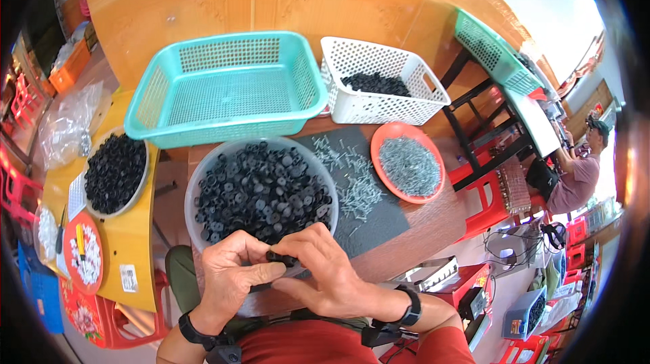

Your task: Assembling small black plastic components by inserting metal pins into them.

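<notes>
Close to my body, at the near rim of a translucent round tub (191, 209), my left hand (227, 276) and my right hand (325, 270) meet. Between their fingertips is a small black plastic piece (279, 258), its ends partly covered by my fingers. Both hands are closed on it in a pinch. Loose black round pieces (264, 184), some like washers with a centre hole, fill the tub. To its right lies a dark mat (369, 237) with metal screws (359, 184) scattered over it. An orange-red plate (439, 161) beyond holds more screws.
Behind the tub stand a turquoise basket (223, 127) and a white basket (379, 110) with black pieces. On the yellow table (135, 249) at left are a bowl of black pieces (116, 174) and a red plate with white pieces (88, 269). A person (579, 174) sits far right.
</notes>
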Tool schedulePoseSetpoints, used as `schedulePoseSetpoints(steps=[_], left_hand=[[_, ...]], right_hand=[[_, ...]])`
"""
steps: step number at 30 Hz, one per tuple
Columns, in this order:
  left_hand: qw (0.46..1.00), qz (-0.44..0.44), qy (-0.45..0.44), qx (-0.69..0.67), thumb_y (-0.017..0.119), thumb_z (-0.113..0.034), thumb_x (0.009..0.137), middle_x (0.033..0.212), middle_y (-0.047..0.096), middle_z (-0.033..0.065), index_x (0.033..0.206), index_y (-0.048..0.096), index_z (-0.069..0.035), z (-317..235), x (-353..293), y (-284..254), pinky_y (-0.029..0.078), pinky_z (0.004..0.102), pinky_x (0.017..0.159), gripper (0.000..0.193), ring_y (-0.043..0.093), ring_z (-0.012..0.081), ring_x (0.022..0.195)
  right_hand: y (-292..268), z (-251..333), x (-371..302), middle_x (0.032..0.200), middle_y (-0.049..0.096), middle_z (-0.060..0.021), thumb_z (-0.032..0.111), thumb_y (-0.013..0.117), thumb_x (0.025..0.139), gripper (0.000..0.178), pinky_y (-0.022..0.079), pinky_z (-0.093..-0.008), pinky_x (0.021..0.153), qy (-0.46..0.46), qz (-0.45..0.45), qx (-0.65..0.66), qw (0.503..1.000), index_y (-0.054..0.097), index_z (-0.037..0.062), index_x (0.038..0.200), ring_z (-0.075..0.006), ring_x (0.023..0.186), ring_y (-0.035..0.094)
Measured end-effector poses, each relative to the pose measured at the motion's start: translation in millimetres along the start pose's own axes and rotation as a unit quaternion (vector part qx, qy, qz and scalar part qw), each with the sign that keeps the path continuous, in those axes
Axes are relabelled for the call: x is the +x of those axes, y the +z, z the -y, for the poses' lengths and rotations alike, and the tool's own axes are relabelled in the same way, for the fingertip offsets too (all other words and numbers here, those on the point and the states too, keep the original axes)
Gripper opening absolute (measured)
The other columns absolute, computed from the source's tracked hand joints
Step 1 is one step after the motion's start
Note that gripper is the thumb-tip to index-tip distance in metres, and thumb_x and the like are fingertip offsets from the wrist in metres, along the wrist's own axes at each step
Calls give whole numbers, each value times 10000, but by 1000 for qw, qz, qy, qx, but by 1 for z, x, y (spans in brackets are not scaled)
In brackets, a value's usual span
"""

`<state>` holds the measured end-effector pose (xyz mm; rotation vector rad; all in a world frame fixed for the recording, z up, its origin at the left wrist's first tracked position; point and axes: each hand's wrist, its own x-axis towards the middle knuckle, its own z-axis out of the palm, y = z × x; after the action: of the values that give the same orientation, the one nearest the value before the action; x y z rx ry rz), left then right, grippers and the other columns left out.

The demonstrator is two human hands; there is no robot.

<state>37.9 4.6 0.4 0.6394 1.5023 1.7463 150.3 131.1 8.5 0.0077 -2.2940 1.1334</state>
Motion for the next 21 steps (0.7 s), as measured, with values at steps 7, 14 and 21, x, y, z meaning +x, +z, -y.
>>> schedulePoseSetpoints(steps=[7,14,21], left_hand=[[984,5,-76,-161,657,20,785,893,656,116,929,618,31,0,5,3,505,255,712,150,626,132,779],[995,-75,52,36,577,-110,878,945,656,124,1041,595,53,-16,2,-5,475,284,789,231,624,164,809],[955,-168,154,191,621,-20,835,913,652,108,1023,604,46,2,-10,-55,481,250,764,200,611,142,807]], right_hand=[[13,-15,4,868,570,-124,41,736,598,414,444,-381,651,-88,-49,-172,980,562,-19,968,-291,744,530],[-36,-27,36,784,565,-100,-1,658,636,148,417,-390,585,-108,-49,-223,968,617,37,773,-291,667,514],[-165,-112,113,789,652,-58,137,680,749,212,447,-245,715,146,-163,-219,951,660,-13,898,-115,741,577]])
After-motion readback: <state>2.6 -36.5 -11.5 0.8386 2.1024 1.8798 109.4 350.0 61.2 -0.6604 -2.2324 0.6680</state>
